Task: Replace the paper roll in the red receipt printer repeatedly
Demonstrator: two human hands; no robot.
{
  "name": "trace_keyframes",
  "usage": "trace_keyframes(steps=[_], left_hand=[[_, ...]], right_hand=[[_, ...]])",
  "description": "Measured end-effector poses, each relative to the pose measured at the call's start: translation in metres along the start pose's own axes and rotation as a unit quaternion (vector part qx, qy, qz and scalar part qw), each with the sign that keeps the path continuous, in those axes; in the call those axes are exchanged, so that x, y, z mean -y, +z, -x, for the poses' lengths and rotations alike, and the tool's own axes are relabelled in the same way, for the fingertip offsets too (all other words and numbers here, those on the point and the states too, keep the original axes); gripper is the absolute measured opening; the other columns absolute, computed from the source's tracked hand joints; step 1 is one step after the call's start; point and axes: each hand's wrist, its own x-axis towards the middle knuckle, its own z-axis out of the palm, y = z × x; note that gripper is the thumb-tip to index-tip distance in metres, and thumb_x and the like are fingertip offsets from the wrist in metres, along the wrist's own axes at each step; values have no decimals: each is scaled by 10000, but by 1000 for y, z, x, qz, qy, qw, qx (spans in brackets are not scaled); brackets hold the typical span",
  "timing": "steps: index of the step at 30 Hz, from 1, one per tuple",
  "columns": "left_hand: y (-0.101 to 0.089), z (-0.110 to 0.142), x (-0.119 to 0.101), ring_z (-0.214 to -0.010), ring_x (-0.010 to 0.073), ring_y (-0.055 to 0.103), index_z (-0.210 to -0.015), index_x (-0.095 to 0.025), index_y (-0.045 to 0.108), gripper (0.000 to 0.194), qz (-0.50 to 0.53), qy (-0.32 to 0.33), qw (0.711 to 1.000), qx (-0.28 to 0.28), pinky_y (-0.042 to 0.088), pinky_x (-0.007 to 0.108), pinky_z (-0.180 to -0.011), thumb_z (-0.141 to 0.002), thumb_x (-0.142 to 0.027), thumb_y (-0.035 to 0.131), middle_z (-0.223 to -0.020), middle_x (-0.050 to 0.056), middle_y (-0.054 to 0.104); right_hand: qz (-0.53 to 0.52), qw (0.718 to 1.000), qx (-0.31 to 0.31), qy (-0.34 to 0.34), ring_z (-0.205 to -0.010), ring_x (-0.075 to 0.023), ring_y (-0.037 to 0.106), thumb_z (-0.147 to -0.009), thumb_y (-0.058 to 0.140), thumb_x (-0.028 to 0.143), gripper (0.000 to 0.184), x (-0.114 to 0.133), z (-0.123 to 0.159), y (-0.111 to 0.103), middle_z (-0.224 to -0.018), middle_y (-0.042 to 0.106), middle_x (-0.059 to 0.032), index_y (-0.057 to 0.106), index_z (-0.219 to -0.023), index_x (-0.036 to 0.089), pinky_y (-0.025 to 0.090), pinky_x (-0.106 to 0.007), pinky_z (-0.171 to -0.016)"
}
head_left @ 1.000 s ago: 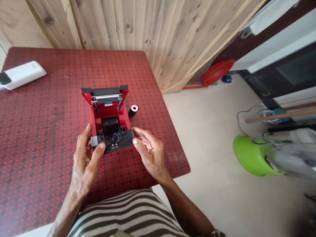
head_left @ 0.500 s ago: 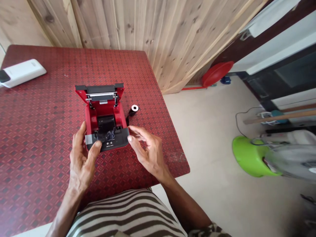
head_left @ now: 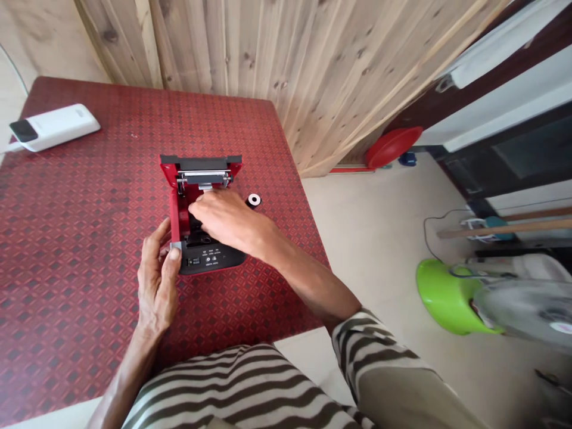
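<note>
Pinching front-left corner of red thermal printer (head_left: pixel 210 259) in left hand (head_left: pixel 156 280); right hand (head_left: pixel 227 220), fingers together, reaches in from right over open compartment; printer's long axis runs toward frame top.

White power bank (head_left: pixel 53 127) on a red diamond-patterned tabletop (head_left: pixel 80 250) at upper left, knotty pine plank wall (head_left: pixel 268 53) along the top, red plastic basin (head_left: pixel 393 147) against the wall, beige floor (head_left: pixel 370 268), lime-green plastic tub (head_left: pixel 447 298) at right, wooden rod (head_left: pixel 504 229) above it
</note>
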Motion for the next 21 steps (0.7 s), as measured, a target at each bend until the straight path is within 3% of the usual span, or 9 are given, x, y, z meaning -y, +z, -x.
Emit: trace_keyframes(steps=[3, 5, 8, 13, 16, 19, 21], left_hand=[[0, 0, -3, -1307, 314, 722, -1590, -239, 654, 621, -4, 10, 1000, 5, 608, 450, -1091, -1106, -621, 574, -1450, 123, 739], [0, -1, -3, -1320, 314, 717, -1591, -220, 648, 635, -6, 12, 1000, 9, 608, 440, -1088, -1106, -623, 574, -1462, 137, 731], [0, -2, -2, -1248, 290, 746, -1595, -225, 645, 638, -1, -1, 1000, 9, 618, 417, -1051, -1103, -626, 582, -1445, 130, 748], [0, -2, 0, -1146, 258, 765, -1579, -231, 673, 637, -15, -1, 1000, -8, 630, 387, -987, -1089, -632, 610, -1404, 110, 783], [0, -2, 1, -1218, 280, 750, -1575, -263, 687, 603, -22, 2, 1000, -17, 620, 419, -1047, -1086, -611, 627, -1427, 92, 776], [1, -3, 1, -1306, 307, 724, -1575, -280, 693, 584, -19, 2, 1000, -19, 592, 463, -1139, -1084, -590, 631, -1453, 72, 770], [2, -3, 1, -1318, 328, 722, -1578, -248, 692, 605, -15, 6, 999, -28, 586, 493, -1163, -1079, -584, 629, -1446, 79, 776]], right_hand=[[79, 992, 92, -32, -914, -287, 795, -940, 762, 1, 212, 6, 4, -11, -929, 836, -99, 801, -870, 197, 672, -425, -860], [130, 985, 103, -43, -1065, -308, 790, -989, 739, 43, 166, 14, 14, -22, -1053, 843, -117, 814, -1039, 182, 678, -448, -941], [132, 991, 32, -20, -1137, -311, 772, -1053, 722, 145, 120, 24, 40, -44, -1101, 833, -104, 797, -1141, 179, 676, -470, -988], [-74, 990, -119, 17, -1081, -253, 790, -1029, 818, 326, 219, 8, 106, -75, -1199, 842, -4, 788, -1244, 303, 658, -460, -1034], [-191, 962, -162, 110, -993, -236, 798, -954, 879, 349, 284, -18, 141, -65, -1148, 847, -5, 789, -1220, 303, 667, -425, -955], [-264, 934, -158, 182, -993, -229, 806, -920, 853, 313, 258, -41, 161, -35, -1105, 847, -15, 781, -1165, 277, 659, -405, -941], [-275, 932, -141, 191, -1007, -220, 810, -914, 811, 275, 235, -49, 164, -12, -1110, 851, -20, 778, -1146, 261, 649, -396, -955]])
